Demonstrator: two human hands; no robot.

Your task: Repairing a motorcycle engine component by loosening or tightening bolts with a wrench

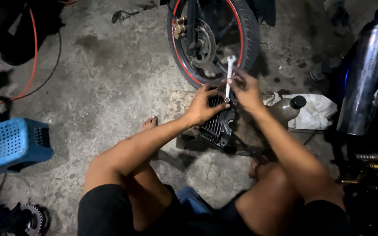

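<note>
A black finned engine part stands on the concrete floor between my knees. My left hand presses on its top left, steadying it. My right hand grips a silver combination wrench, which stands nearly upright with its ring end down on the part and its open jaw pointing up. Right behind the hands stands a motorcycle wheel with a red rim stripe and a brake disc.
A grey bottle with a black cap lies on a white rag to the right. A chrome exhaust pipe rises at far right. At left sit a blue perforated basket, an orange cable and a sprocket.
</note>
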